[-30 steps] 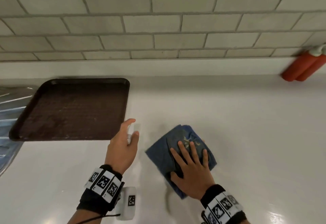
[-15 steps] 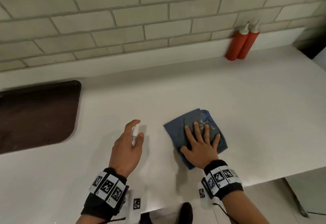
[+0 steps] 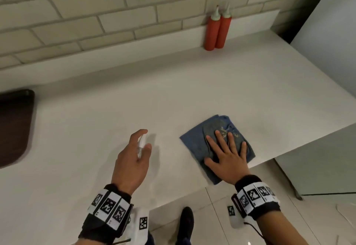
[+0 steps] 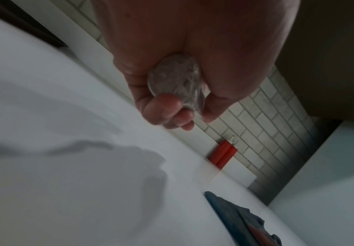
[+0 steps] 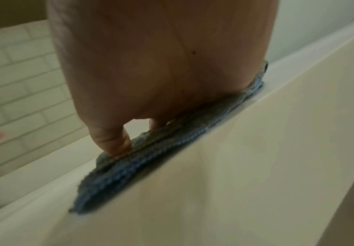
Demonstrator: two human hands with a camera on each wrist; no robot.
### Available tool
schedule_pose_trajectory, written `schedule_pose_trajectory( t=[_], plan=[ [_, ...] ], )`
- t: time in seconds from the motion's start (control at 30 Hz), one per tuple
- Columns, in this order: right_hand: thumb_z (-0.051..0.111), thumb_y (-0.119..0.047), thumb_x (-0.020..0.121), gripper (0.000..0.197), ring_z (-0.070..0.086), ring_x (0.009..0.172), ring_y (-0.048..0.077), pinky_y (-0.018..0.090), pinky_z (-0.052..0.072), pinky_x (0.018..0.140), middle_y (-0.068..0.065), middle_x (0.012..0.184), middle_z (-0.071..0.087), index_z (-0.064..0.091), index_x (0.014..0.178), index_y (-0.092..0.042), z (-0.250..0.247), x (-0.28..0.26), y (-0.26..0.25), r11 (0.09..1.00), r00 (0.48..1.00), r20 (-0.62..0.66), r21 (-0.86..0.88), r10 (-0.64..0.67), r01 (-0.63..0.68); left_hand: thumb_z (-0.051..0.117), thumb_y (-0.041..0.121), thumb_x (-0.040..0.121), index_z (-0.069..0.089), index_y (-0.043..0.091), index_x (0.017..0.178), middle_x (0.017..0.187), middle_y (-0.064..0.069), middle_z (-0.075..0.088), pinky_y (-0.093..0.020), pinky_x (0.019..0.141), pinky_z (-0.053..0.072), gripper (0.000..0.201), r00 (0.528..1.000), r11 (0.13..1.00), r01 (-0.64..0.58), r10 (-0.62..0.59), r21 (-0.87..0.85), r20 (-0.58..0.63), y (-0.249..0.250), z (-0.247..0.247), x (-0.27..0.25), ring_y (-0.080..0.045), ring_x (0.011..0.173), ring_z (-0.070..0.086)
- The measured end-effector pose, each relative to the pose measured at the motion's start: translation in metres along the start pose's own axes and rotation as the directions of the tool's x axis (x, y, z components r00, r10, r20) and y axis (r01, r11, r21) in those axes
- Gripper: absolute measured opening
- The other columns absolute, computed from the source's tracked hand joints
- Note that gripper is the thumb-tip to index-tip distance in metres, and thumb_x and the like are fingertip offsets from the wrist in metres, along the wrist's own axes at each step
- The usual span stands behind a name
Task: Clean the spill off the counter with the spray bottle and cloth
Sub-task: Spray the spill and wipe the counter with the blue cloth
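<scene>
A small clear spray bottle with a white top sits in my left hand, fingers curled round it, held over the white counter. The left wrist view shows the bottle's clear base between my fingers. A folded blue cloth with a stained patch lies flat by the counter's front edge. My right hand presses on it with straight, spread fingers. In the right wrist view the cloth lies under my palm and thumb. No spill shows on the bare counter.
Two red squeeze bottles stand against the tiled wall at the back right. A dark brown tray lies at the left edge. The counter ends just right of the cloth, beside a white panel. Tiled floor shows below the front edge.
My view has swung right: the tray has slid to the left edge and the red bottles toward the middle. My right hand and the cloth have moved right, close to the counter's corner. The left hand still holds the bottle.
</scene>
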State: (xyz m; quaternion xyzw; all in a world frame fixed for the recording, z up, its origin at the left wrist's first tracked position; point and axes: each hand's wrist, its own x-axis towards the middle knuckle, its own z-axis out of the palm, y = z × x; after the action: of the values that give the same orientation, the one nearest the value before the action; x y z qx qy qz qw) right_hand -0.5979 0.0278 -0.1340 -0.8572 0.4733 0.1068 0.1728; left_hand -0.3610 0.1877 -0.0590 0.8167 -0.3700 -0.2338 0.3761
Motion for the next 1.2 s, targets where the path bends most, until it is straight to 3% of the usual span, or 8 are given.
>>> schedule_pose_trajectory(
  t=[0.13,0.27,0.47,0.63,0.77,0.9,1.0,1.2],
  plan=[
    [0.011,-0.074,0.074,0.085,-0.023,0.148,0.029,0.065,-0.019,0.111,-0.01,0.163,-0.02,-0.009,0.152,-0.048,-0.014,0.021,0.01,0.997,0.996,0.051,0.009,0.072,-0.073,0.05,0.032,0.099,0.045,0.043,0.132,0.075,0.011,0.055,-0.036,0.075,0.047,0.035,1.0,1.0,-0.01,0.01,0.008,0.001,0.004,0.013,-0.002,-0.02,0.075,0.052],
    [0.008,-0.072,0.076,0.085,-0.025,0.147,0.034,0.067,-0.022,0.107,-0.005,0.162,-0.022,-0.01,0.153,-0.043,0.004,0.001,-0.024,1.0,0.999,0.026,0.009,-0.019,0.019,0.05,0.032,0.099,0.044,0.046,0.129,0.078,0.008,0.061,-0.037,0.072,0.05,0.034,1.0,1.0,-0.005,0.005,0.001,0.003,0.006,0.018,-0.005,-0.016,0.067,0.056],
    [0.04,-0.067,0.083,0.075,0.015,0.149,0.035,0.064,-0.002,0.111,-0.006,0.163,0.018,0.024,0.152,-0.043,0.032,-0.054,-0.025,0.98,0.979,-0.03,0.003,-0.201,0.201,0.05,0.029,0.1,0.045,0.04,0.136,0.103,0.006,0.061,-0.032,0.084,0.045,0.038,1.0,1.0,0.009,-0.009,-0.01,0.022,0.006,0.018,-0.015,-0.017,0.098,0.059],
    [0.01,-0.077,0.074,0.081,-0.02,0.149,0.024,0.06,-0.021,0.112,-0.017,0.161,-0.019,-0.009,0.149,-0.055,-0.001,-0.014,0.037,1.0,1.0,-0.018,0.002,-0.014,0.014,0.052,0.026,0.1,0.047,0.037,0.133,0.097,0.018,0.057,-0.021,0.077,0.041,0.035,1.0,1.0,-0.005,0.005,0.018,-0.004,0.008,0.016,-0.018,0.003,0.086,0.054],
    [0.024,-0.071,0.086,0.075,-0.022,0.148,0.026,0.065,-0.017,0.112,-0.012,0.163,-0.018,-0.006,0.152,-0.05,-0.025,0.03,0.049,0.993,0.994,0.035,0.06,0.099,-0.101,0.052,0.03,0.099,0.046,0.044,0.131,0.078,0.01,0.054,-0.037,0.079,0.049,0.036,1.0,1.0,0.011,-0.012,0.02,0.005,0.007,0.02,-0.01,-0.016,0.077,0.053],
    [0.022,-0.068,0.088,0.076,-0.026,0.146,0.032,0.066,-0.021,0.109,-0.006,0.163,-0.022,-0.009,0.153,-0.044,-0.015,0.015,0.021,0.997,0.997,0.044,0.049,0.063,-0.065,0.051,0.028,0.099,0.047,0.042,0.131,0.073,0.006,0.058,-0.032,0.067,0.048,0.035,0.999,0.999,-0.039,0.039,0.007,0.023,0.019,0.031,-0.004,-0.014,0.064,0.056],
    [0.007,-0.069,0.08,0.079,-0.026,0.147,0.03,0.064,-0.023,0.109,-0.008,0.162,-0.022,-0.011,0.153,-0.045,0.003,-0.021,0.007,0.999,1.0,0.029,0.036,-0.011,0.01,0.051,0.028,0.1,0.046,0.041,0.133,0.081,0.003,0.063,-0.031,0.071,0.051,0.036,0.996,0.997,-0.07,0.071,-0.009,0.054,0.032,0.042,0.0,-0.015,0.069,0.061],
    [0.007,-0.074,0.075,0.081,-0.023,0.148,0.026,0.06,-0.024,0.11,-0.013,0.162,-0.018,-0.009,0.151,-0.05,-0.007,-0.017,0.041,0.99,0.993,0.018,0.081,0.118,-0.119,0.049,0.033,0.1,0.044,0.046,0.132,0.072,0.01,0.056,-0.031,0.068,0.044,0.035,0.986,0.993,-0.115,0.114,0.0,0.119,0.053,0.063,0.015,-0.011,0.065,0.053]
  ],
)
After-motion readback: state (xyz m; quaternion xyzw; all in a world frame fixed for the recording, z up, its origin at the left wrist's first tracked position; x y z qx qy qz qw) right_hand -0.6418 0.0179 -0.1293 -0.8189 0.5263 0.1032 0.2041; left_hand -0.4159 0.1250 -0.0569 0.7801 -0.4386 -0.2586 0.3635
